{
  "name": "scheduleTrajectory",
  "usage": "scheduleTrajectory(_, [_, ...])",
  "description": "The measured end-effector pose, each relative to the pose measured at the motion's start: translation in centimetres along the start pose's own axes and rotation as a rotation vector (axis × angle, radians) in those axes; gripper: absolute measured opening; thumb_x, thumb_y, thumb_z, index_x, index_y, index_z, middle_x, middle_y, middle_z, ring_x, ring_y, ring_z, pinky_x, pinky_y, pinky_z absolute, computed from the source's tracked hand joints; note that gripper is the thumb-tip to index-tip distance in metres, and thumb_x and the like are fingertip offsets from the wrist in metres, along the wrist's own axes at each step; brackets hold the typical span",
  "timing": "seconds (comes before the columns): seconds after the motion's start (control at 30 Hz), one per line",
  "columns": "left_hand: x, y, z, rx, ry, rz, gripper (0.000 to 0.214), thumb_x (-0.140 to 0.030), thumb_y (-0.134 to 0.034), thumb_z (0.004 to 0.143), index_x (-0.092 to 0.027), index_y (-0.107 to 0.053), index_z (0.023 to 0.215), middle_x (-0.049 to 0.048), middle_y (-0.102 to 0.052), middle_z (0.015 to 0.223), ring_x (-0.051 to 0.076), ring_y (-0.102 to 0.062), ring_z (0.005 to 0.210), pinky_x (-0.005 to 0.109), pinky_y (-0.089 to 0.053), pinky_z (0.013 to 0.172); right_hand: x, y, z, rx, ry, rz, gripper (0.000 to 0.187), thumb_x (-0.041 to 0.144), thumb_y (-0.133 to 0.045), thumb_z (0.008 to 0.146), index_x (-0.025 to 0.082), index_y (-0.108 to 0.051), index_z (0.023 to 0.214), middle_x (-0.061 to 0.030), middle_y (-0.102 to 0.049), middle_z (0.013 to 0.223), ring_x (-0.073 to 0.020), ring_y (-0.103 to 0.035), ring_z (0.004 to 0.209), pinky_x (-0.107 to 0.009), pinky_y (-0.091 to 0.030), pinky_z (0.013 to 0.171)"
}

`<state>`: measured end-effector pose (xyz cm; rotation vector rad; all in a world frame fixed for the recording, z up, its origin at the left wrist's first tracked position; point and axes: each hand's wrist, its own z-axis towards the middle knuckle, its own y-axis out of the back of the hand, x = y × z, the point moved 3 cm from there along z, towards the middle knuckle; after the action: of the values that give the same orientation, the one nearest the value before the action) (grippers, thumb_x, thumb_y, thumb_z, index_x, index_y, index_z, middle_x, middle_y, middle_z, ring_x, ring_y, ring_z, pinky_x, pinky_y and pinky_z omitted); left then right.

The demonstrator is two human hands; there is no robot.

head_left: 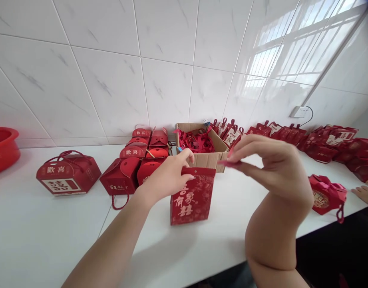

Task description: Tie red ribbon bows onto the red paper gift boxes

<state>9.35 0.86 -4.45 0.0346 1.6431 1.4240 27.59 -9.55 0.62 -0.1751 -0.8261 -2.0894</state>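
A small red gift box (192, 198) with gold characters stands upright on the white counter (46, 236) in front of me. My left hand (168, 174) pinches its top left edge with thumb and fingers. My right hand (269, 164) hovers at the box's upper right, fingers pinched on a thin red strip (228, 163) that looks like a ribbon or the box's flap. Behind the box sits an open cardboard carton (206, 159) full of red ribbons (197, 142).
Folded red gift boxes (142, 154) cluster at the back left, with a larger handled red box (68, 174) further left and a red basin (2, 148) at the edge. More red boxes (321, 142) line the right. Another person's fingers (365, 194) rest near a ribboned box (326, 194).
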Motion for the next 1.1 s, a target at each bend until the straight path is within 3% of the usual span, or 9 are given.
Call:
scheduleTrajectory(0.1, [0.9, 0.3, 0.8, -0.066, 0.016, -0.057, 0.022, -0.025, -0.058, 0.080, -0.028, -0.045, 0.098, -0.0051, -0.066, 0.088, 0.011, -0.054, 0.056, 0.022, -0.039, 0.050, -1.8, -1.2, 0.2, 0.399, -0.120, -0.048, 0.004, 0.024, -0.072, 0.077, 0.027, -0.075, 0.076, -0.0045, -0.062, 0.100, -0.0183, -0.061, 0.096, -0.030, -0.055, 0.074])
scheduleTrajectory(0.2, [1.7, -0.1, 1.6, -0.089, 0.040, -0.096, 0.027, -0.025, -0.061, 0.079, -0.029, -0.046, 0.101, -0.0035, -0.067, 0.091, 0.014, -0.060, 0.066, 0.023, -0.043, 0.056, -4.3, -2.9, 0.8, 0.556, -0.293, -0.123, 0.003, 0.026, -0.074, 0.073, 0.028, -0.076, 0.074, -0.0050, -0.055, 0.122, -0.0245, -0.052, 0.118, -0.035, -0.052, 0.087])
scheduleTrajectory(0.3, [2.1, -0.6, 2.1, -0.106, 0.048, -0.094, 0.029, -0.026, -0.062, 0.078, -0.029, -0.047, 0.103, -0.0024, -0.067, 0.091, 0.015, -0.060, 0.068, 0.025, -0.044, 0.060, -6.7, -4.9, 1.3, 0.674, -0.418, -0.156, 0.007, 0.023, -0.071, 0.072, 0.027, -0.076, 0.074, -0.0041, -0.059, 0.121, -0.0252, -0.057, 0.111, -0.036, -0.051, 0.084])
scheduleTrajectory(0.4, [2.3, -0.6, 2.3, -0.086, 0.047, -0.128, 0.029, -0.028, -0.063, 0.078, -0.029, -0.048, 0.103, -0.0017, -0.068, 0.088, 0.016, -0.060, 0.068, 0.026, -0.044, 0.060, -8.1, -6.2, 1.5, 0.795, -0.492, -0.145, 0.010, 0.021, -0.068, 0.071, 0.027, -0.075, 0.073, -0.0008, -0.070, 0.095, -0.0208, -0.064, 0.089, -0.031, -0.050, 0.073])
scheduleTrajectory(0.5, [2.8, -0.1, 2.2, -0.061, 0.072, -0.118, 0.043, -0.031, -0.068, 0.074, -0.029, -0.047, 0.112, 0.0010, -0.067, 0.094, 0.018, -0.062, 0.074, 0.028, -0.046, 0.064, -8.7, -6.4, 1.6, 0.825, -0.538, -0.140, 0.008, 0.024, -0.068, 0.070, 0.026, -0.075, 0.073, 0.0015, -0.072, 0.079, -0.0182, -0.063, 0.079, -0.028, -0.047, 0.064])
scheduleTrajectory(0.6, [3.3, 0.5, 2.2, -0.049, 0.028, -0.089, 0.055, -0.032, -0.070, 0.071, -0.031, -0.043, 0.119, 0.0023, -0.063, 0.104, 0.017, -0.061, 0.075, 0.030, -0.047, 0.067, -8.8, -6.3, 1.5, 0.840, -0.546, -0.122, 0.008, 0.024, -0.068, 0.069, 0.026, -0.075, 0.073, 0.0019, -0.073, 0.080, -0.0171, -0.063, 0.079, -0.027, -0.046, 0.064])
scheduleTrajectory(0.77, [3.5, 0.7, 2.2, -0.034, -0.041, 0.024, 0.025, -0.032, -0.061, 0.076, -0.026, -0.060, 0.100, 0.0034, -0.062, 0.100, 0.018, -0.059, 0.076, 0.029, -0.045, 0.061, -9.6, -6.4, 1.3, 0.844, -0.564, -0.053, 0.011, 0.020, -0.067, 0.068, 0.025, -0.075, 0.073, 0.0009, -0.074, 0.082, -0.0178, -0.065, 0.080, -0.028, -0.048, 0.070])
scheduleTrajectory(0.9, [3.1, 0.5, 2.2, -0.002, -0.069, 0.066, 0.026, -0.038, -0.056, 0.079, -0.024, -0.067, 0.099, 0.0052, -0.063, 0.105, 0.020, -0.061, 0.084, 0.029, -0.047, 0.066, -10.2, -6.5, 1.2, 0.818, -0.527, -0.047, 0.010, 0.021, -0.068, 0.067, 0.026, -0.075, 0.071, 0.0000, -0.073, 0.080, -0.0198, -0.064, 0.079, -0.031, -0.048, 0.070])
scheduleTrajectory(1.1, [2.9, 0.1, 2.1, 0.034, -0.017, 0.139, 0.025, -0.038, -0.051, 0.081, -0.024, -0.070, 0.087, 0.0056, -0.069, 0.097, 0.021, -0.064, 0.080, 0.029, -0.046, 0.065, -9.5, -6.2, 1.3, 0.770, -0.428, -0.073, 0.008, 0.025, -0.071, 0.067, 0.027, -0.076, 0.073, -0.0019, -0.061, 0.118, -0.0200, -0.060, 0.096, -0.031, -0.048, 0.075])
